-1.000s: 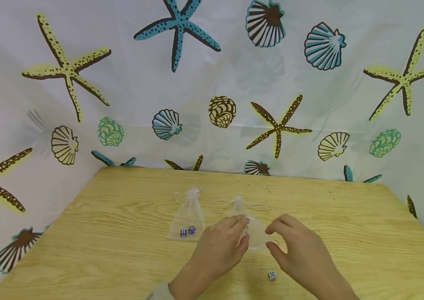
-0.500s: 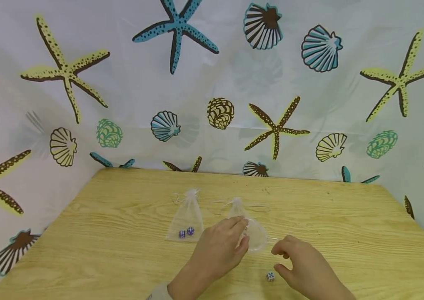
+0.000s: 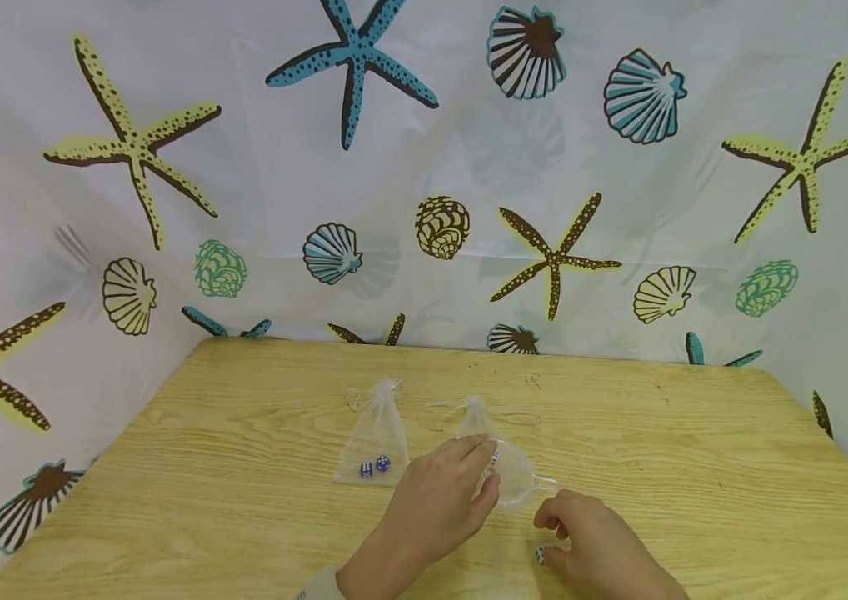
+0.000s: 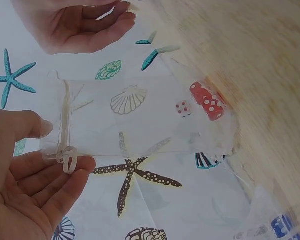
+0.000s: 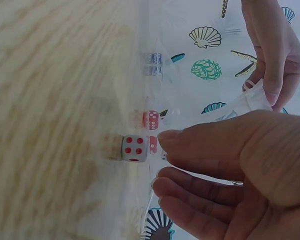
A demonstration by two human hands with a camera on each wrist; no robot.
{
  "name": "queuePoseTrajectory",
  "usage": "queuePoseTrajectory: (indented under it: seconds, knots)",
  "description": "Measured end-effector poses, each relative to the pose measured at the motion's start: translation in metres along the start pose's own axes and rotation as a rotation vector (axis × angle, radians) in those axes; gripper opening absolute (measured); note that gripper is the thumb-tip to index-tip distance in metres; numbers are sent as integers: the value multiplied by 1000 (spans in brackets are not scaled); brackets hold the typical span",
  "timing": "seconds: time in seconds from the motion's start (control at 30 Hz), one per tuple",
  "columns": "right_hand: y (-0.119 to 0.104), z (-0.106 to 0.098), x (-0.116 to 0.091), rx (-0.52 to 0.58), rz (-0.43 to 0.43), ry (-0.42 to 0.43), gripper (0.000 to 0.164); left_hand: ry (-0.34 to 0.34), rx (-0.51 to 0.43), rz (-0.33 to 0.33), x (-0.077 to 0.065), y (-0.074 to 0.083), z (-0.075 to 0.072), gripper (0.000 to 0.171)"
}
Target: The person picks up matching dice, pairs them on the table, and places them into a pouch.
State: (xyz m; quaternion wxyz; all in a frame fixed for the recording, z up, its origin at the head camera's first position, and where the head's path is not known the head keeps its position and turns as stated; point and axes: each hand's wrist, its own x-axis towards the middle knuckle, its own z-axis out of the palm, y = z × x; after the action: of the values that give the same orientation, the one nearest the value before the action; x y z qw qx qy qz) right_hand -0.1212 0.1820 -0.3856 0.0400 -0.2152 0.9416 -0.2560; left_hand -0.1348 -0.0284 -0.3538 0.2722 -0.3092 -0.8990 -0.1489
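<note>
My left hand holds a sheer white drawstring bag by its mouth, its fingers beside the cord loop in the left wrist view. Through the fabric show a white die with red pips and red dice. I cannot tell whether the red ones lie in this bag or behind it. My right hand is low over the table, fingers loosely bent. Its thumb partly covers a loose white die. In the right wrist view this die sits just beyond the fingertips, not gripped.
A tied sheer bag with purple-blue dice lies left of the hands. Another gathered bag top with long cords shows behind the left hand. The wood-grain table meets a curtain printed with shells and starfish.
My right hand has left the bag's edge and come down and nearer, to the loose die. The left hand has stayed at the bag.
</note>
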Motion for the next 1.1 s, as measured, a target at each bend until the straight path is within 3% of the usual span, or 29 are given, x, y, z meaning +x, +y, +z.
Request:
queuePoseTrajectory:
  seconds: [0.8,1.1]
  knots:
    - [4,11,4,27,10,-68,8,5,-19,6,-1,-2,1,24]
    - [-2,1,1,39,42,-61,10,7,-15,8,-1,-2,1,24]
